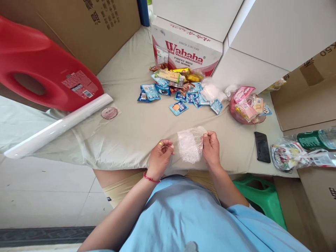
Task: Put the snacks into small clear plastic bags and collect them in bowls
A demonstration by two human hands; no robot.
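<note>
A crinkled clear plastic bag [190, 145] is held up just above the front edge of the covered table, its middle looking whitish. My right hand [211, 147] pinches its upper right corner between thumb and fingers. On the other side, my left hand [160, 158], with a ring and a red cord bracelet, has thumb and fingertips closed at what looks like the bag's thin see-through left edge. Beyond both hands lie several small blue snack packets [178, 107] and a pile of wrapped snacks [168, 75]. White crumpled plastic bags [211, 91] rest beside the pile.
A pink bowl [245, 120] of packaged snacks stands to the right, near a black phone [261, 147] and a green-labelled bottle [312, 140]. At left are a red jug [49, 66], a white film roll [60, 126] and a round pink item [109, 112]. A Wahaha carton [186, 49] stands behind.
</note>
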